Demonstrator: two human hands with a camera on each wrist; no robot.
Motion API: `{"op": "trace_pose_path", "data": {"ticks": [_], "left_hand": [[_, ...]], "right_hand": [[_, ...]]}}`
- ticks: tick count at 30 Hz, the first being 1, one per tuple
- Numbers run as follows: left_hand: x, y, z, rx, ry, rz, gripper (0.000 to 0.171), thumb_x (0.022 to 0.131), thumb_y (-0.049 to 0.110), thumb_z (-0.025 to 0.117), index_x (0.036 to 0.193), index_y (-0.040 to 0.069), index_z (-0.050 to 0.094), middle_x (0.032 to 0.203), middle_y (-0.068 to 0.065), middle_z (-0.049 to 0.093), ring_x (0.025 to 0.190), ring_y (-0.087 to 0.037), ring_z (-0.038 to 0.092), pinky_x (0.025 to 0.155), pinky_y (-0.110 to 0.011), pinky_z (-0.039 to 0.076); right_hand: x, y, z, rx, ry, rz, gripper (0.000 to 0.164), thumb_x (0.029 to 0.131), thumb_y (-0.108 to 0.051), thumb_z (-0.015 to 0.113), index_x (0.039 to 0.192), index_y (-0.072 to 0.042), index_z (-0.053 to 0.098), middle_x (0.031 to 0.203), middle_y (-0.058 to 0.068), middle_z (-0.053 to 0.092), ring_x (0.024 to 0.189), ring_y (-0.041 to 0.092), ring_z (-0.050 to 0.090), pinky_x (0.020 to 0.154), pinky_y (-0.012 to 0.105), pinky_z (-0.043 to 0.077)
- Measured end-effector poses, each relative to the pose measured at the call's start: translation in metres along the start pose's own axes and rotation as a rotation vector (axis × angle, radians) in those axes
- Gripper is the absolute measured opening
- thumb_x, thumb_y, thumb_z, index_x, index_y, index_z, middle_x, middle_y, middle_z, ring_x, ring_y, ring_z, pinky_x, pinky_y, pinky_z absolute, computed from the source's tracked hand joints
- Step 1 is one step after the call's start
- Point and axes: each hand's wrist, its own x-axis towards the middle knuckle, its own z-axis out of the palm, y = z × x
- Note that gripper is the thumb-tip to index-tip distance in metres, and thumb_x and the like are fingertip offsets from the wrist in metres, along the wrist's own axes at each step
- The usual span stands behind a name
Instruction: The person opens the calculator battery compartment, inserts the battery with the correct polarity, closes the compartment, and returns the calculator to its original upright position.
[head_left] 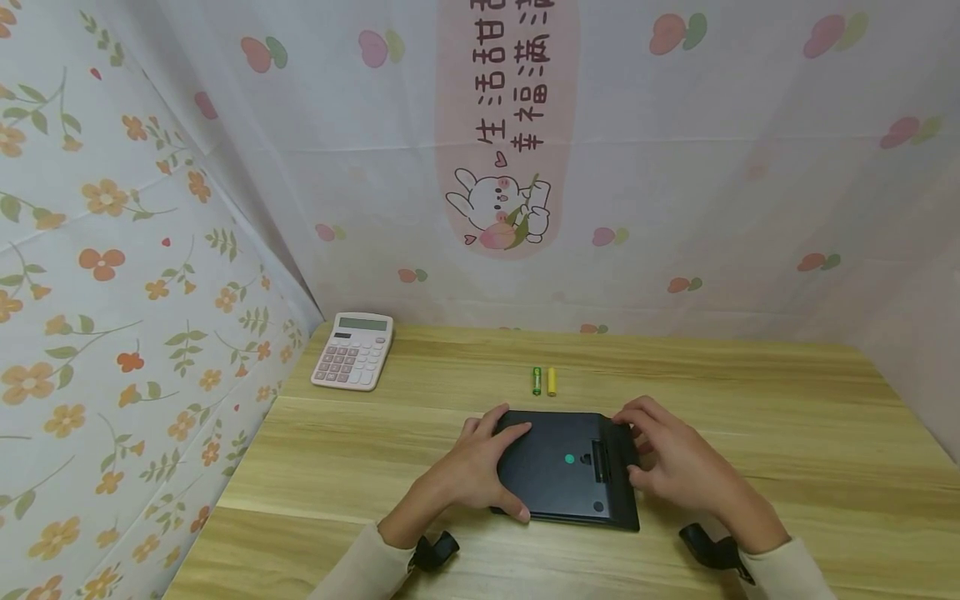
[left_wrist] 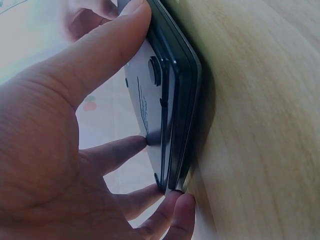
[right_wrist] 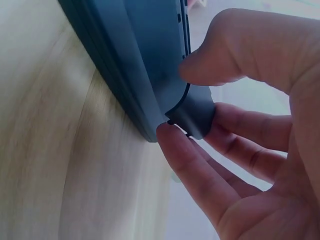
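Observation:
A flat black device (head_left: 551,467) lies back side up on the wooden table, with round feet and a narrow open battery slot (head_left: 600,461) near its right end. My left hand (head_left: 480,467) grips its left part, thumb at the near edge and fingers spread over the back and far edge. At the right end is my right hand (head_left: 671,458). In the right wrist view, its fingers pinch a small dark battery cover (right_wrist: 195,112) with little tabs, close against the device. Whether a battery sits in the slot is hard to tell.
Beyond the device, a green battery (head_left: 537,381) and a yellow battery (head_left: 552,382) lie side by side. A pink and white calculator (head_left: 352,351) is at the table's far left corner. Patterned curtains (head_left: 375,208) hang along the back and left edges of the wooden table (head_left: 315,467).

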Motion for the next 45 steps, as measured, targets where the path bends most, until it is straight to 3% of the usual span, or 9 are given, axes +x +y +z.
{"op": "trace_pose_path", "data": {"ticks": [11, 28, 45], "left_hand": [[0.000, 0.000, 0.000, 0.004, 0.005, 0.005, 0.113, 0.070, 0.045, 0.106, 0.167, 0.022, 0.051, 0.180, -0.010, 0.023, 0.150, -0.035, 0.034, 0.111, -0.057, 0.048], [0.000, 0.001, -0.001, 0.008, 0.007, 0.007, 0.114, 0.070, 0.045, 0.106, 0.166, 0.021, 0.052, 0.179, -0.011, 0.024, 0.150, -0.036, 0.034, 0.111, -0.058, 0.048], [0.000, -0.001, -0.001, 0.006, 0.003, 0.009, 0.114, 0.070, 0.047, 0.106, 0.167, 0.023, 0.051, 0.180, -0.010, 0.023, 0.149, -0.035, 0.034, 0.110, -0.056, 0.048]], "right_hand": [[-0.001, 0.011, -0.003, -0.021, 0.020, 0.005, 0.057, 0.075, 0.006, 0.089, 0.129, -0.001, 0.070, 0.129, 0.004, 0.060, 0.090, 0.012, 0.071, 0.076, 0.031, 0.063], [-0.006, 0.029, -0.013, -0.044, 0.017, 0.058, 0.058, 0.075, 0.002, 0.088, 0.130, 0.002, 0.069, 0.129, 0.008, 0.062, 0.096, 0.019, 0.071, 0.079, 0.039, 0.063], [-0.012, 0.052, -0.016, -0.036, 0.012, 0.103, 0.061, 0.074, 0.002, 0.090, 0.132, 0.003, 0.068, 0.127, 0.011, 0.062, 0.094, 0.018, 0.070, 0.074, 0.034, 0.060]]}}
